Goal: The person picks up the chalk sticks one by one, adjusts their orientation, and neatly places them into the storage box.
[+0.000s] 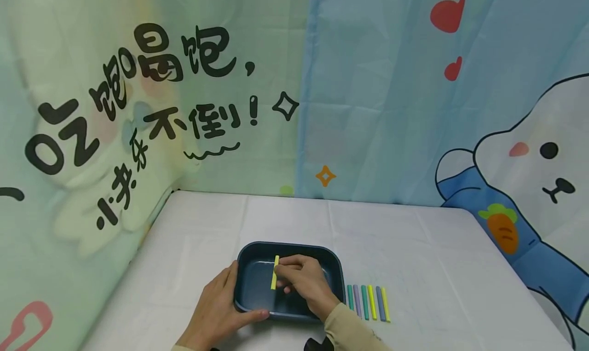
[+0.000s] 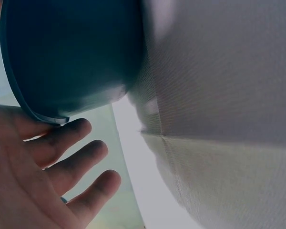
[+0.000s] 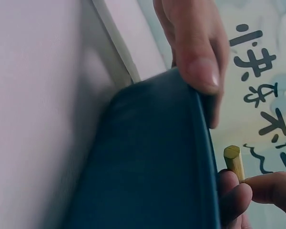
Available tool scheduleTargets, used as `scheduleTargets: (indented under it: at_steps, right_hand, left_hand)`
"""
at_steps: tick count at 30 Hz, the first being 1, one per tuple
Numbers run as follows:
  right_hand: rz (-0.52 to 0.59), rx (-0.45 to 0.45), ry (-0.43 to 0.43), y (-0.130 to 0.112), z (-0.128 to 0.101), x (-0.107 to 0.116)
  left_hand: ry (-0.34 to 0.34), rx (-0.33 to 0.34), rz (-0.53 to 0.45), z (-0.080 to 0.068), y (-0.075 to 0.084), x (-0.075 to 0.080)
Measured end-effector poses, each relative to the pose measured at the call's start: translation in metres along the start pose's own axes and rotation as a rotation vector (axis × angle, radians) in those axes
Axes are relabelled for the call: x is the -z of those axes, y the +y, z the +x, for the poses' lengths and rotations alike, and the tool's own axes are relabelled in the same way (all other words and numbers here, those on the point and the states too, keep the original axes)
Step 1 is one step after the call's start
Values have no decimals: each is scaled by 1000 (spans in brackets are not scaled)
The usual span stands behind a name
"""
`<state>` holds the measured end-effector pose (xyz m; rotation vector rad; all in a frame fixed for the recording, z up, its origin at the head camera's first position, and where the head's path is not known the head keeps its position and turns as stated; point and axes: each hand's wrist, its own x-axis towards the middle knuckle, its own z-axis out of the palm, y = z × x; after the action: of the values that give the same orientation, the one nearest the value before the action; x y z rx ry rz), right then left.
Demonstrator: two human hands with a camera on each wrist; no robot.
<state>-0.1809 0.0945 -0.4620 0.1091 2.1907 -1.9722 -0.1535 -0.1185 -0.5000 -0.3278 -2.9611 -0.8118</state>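
Head view: the right hand (image 1: pixel 306 282) has its grip drawn in to a narrow pinch, the gap between thumb and fingers no wider than the yellow stick (image 1: pixel 274 272) they hold. That stick is over the left half of the dark blue tray (image 1: pixel 253 282), within its outline, with both ends showing clear of the fingers. In the right wrist view one end of it projects past the fingertips, beyond the tray's rim, so it is held above the wall.

The left hand (image 1: pixel 223 302) has a wider grip, thumb apart from the fingers: the thumb lies along the near edge by the left corner, and the fingers reach up the left end. In the left wrist view its fingers (image 2: pixel 78 167) are spread and loosely extended, the hand touching the rim; how hard it presses, I cannot tell.

Just right of the tray, six sticks (image 1: pixel 371 302) in green, purple, yellow and blue-grey lie side by side on the white-covered surface (image 1: pixel 211 228). A beige sleeve (image 1: pixel 352 328) covers the right forearm.
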Motion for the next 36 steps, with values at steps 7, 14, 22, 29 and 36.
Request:
scheduleTargets:
  at_steps: [7,14,22,29,36]
  right_hand:
    - [-12,-14,-8,5,5,-20]
    - [-102,-50,26,11,13,-31]
    - [-212,-53,45,9,17,-41]
    - [-286,-46,47,13,21,-44]
    - [-349,-29,51,15,25,-47]
  left_hand:
    - [4,-6,-3,-1,1,1]
    - [19,-26,-8,-1,0,0]
    - [9,-35,-19,-2,0,0]
    - [-12,-19,-14,-1,1,1]
    - [3,-15,-9,-1,1,2]
